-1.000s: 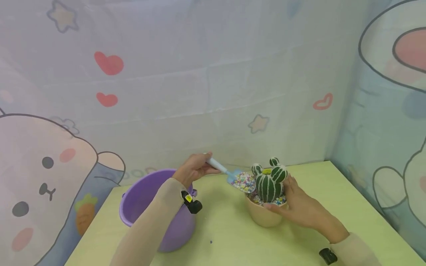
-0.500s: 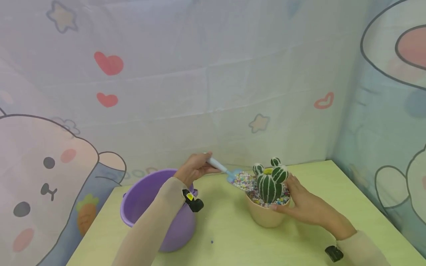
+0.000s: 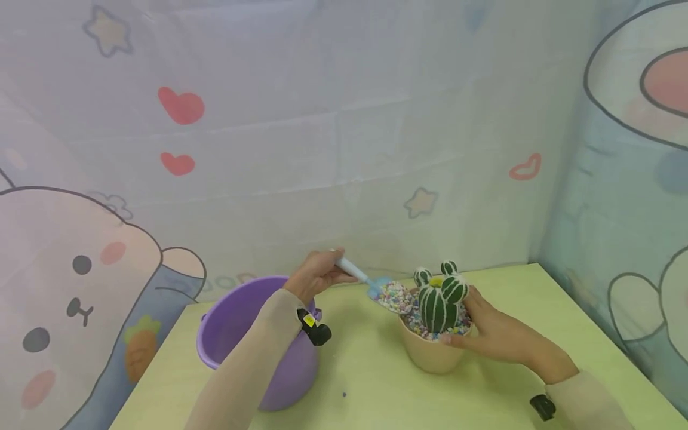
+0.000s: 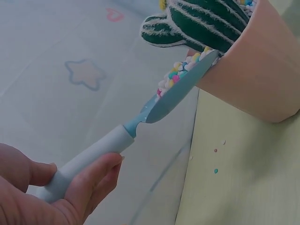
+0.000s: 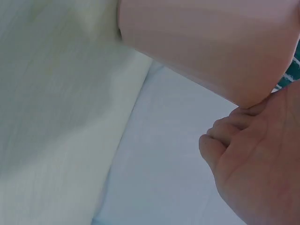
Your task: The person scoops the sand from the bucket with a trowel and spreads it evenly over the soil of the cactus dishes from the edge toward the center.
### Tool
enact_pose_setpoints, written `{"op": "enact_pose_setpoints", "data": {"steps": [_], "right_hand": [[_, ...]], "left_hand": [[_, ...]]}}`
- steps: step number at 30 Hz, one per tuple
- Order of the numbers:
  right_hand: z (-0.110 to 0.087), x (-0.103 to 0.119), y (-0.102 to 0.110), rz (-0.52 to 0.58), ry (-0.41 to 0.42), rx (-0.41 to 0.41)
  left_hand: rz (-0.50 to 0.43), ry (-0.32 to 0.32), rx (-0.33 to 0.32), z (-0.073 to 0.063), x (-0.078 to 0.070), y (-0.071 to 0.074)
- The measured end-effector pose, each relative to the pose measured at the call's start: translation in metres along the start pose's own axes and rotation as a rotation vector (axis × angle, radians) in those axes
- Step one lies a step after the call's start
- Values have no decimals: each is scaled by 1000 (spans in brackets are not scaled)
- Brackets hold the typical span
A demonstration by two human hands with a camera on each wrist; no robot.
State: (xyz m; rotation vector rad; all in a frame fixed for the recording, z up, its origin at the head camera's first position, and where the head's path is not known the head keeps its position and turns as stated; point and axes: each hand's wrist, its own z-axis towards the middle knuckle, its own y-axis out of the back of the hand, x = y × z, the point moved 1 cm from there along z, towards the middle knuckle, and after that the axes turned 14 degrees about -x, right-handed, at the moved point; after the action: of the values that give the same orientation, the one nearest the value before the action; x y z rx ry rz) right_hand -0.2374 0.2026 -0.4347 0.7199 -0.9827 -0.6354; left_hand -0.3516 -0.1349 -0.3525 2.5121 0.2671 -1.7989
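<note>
My left hand [image 3: 318, 275] grips the white handle of a small blue shovel [image 4: 176, 96]. Its blade carries a heap of multicoloured pebbles [image 3: 396, 296], and its tip meets the left rim of a peach flowerpot [image 3: 432, 353]. Inside the pot stands a green, white-striped cactus [image 3: 438, 310], with more pebbles around its base. On the pot's right side, my right hand [image 3: 502, 340] holds the rim, the thumb in front and the fingers farther back beside the cactus. In the right wrist view the curled fingers [image 5: 229, 129] lie against the pot near its rim.
A purple bucket [image 3: 292, 376] stands at the left of the pale green table [image 3: 371, 394], partly behind my left forearm. Several stray pebbles lie on the table, one of them a dark pebble [image 3: 344, 394] near the front. A printed cloth backdrop [image 3: 344, 149] rises behind.
My right hand has shifted slightly right, its thumb sliding back along the pot's rim and uncovering more pebbles. The left hand and loaded shovel stay almost in place.
</note>
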Motion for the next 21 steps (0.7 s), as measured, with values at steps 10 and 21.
{"op": "enact_pose_setpoints", "data": {"steps": [10,21], "right_hand": [[-10,15,-1,-220,-6,-26],[0,0,2,-72,27,0]], "left_hand": [[15,-33,-14,1,0,1],[7,-66,-12,-3,-1,1]]}}
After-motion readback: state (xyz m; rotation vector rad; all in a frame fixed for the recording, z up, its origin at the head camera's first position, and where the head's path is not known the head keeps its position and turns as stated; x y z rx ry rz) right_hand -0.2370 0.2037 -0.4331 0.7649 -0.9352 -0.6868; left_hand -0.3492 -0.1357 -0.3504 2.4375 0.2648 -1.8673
